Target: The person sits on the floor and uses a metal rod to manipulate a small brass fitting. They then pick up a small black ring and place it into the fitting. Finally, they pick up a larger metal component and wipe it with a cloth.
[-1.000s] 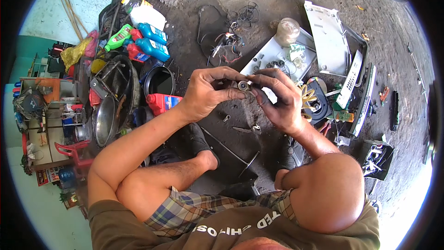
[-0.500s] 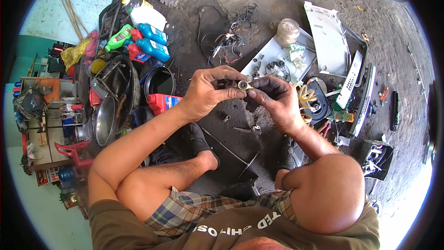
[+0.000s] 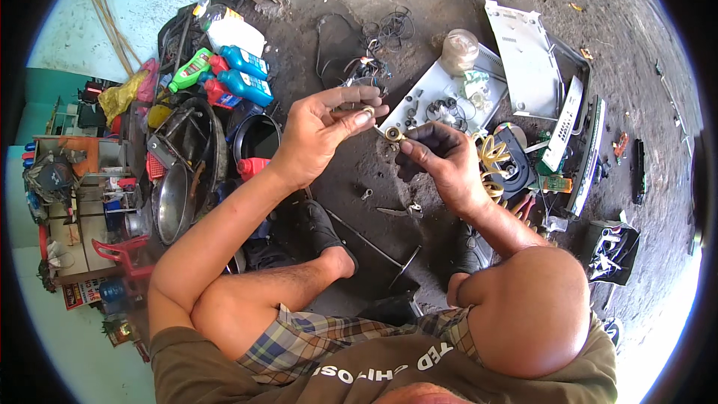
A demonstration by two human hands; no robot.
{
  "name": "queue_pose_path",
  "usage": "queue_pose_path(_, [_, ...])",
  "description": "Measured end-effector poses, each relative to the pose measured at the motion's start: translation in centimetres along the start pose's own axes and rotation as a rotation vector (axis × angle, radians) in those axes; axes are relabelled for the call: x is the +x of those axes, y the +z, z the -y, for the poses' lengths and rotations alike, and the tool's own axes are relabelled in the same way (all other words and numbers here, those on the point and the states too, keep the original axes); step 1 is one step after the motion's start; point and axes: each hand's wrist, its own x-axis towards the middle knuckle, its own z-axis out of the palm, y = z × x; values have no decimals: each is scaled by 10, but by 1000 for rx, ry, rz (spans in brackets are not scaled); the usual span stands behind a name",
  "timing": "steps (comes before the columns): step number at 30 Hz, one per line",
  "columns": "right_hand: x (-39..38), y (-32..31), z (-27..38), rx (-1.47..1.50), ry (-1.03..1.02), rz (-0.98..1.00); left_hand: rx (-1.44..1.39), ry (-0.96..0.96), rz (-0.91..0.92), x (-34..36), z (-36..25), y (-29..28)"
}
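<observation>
My right hand (image 3: 447, 164) pinches a small brass-coloured fitting (image 3: 393, 134) between thumb and fingers; its round end has a dark hole. Its fingers are blackened with grime. To its left, my left hand (image 3: 318, 131) is raised, thumb pressed toward the index finger. A tiny tan ring-like piece (image 3: 369, 111) shows at that thumb tip, too small to name surely. The two hands are apart, above the dark ground between my feet. Below them lie a small ring-ended metal part (image 3: 366, 194) and a dark flat tool (image 3: 392, 211).
Ahead, a white metal tray (image 3: 407, 97) holds small black parts and a clear jar (image 3: 459, 51). A T-handled rod (image 3: 374, 245) lies between my feet. Left are a black basin (image 3: 258, 132) and several oil bottles (image 3: 245, 87); right are a yellow hose coil (image 3: 492, 153) and pliers (image 3: 526, 208).
My left hand has drawn away from the fitting, moving left and slightly up with a tiny piece at its fingertips. My right hand still holds the fitting in nearly the same place.
</observation>
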Motion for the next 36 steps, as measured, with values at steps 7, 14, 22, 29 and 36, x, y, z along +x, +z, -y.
queue_pose_path(7, [-1, 2, 4, -32, 21, 11, 167, 125, 20, -4, 3, -1])
queue_pose_path(14, [1, 1, 6, -36, 4, 31, 315, 195, 31, -5, 3, -2])
queue_pose_path(22, [1, 1, 8, -100, -13, 17, 645, 429, 133, -2, -6, -2])
queue_pose_path(29, [1, 0, 6, -92, -45, 44, 627, 404, 126, -4, -10, 4])
queue_pose_path(36, [2, -3, -2, -42, -67, 61, 524, 287, 102, -10, -11, 8])
